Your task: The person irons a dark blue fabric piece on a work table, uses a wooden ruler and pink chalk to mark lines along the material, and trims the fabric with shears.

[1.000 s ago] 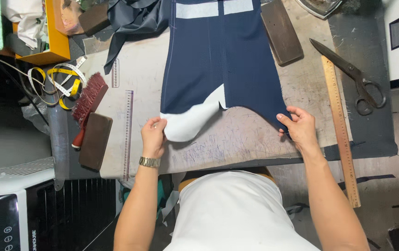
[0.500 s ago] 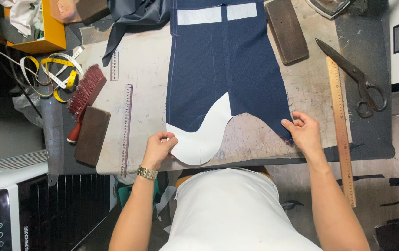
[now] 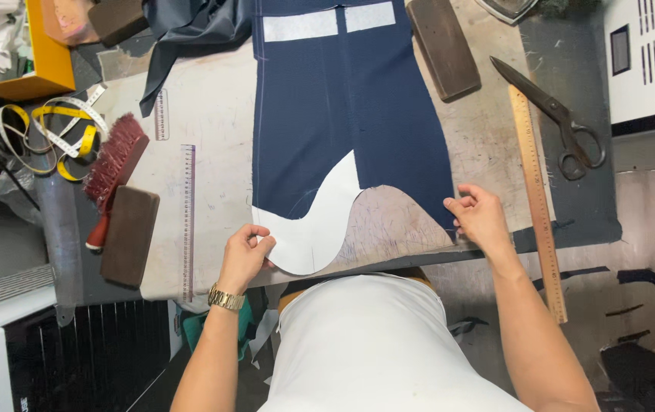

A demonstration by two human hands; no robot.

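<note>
While pinching white lining (image 3: 316, 225) at near table edge, left hand (image 3: 245, 255) sits curled, fingertips pressed on it | right hand (image 3: 481, 217) pinches navy cloth (image 3: 342, 114) at lower right corner (flat on table (image 3: 213, 99)) | wooden ruler (image 3: 537, 191) just right | scissors (image 3: 560, 122) beyond | brush (image 3: 114, 168) far left

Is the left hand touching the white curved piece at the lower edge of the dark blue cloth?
Touching. In the head view the fingertips of the left hand pinch the left edge of the white curved piece, with no gap visible between them.
</note>
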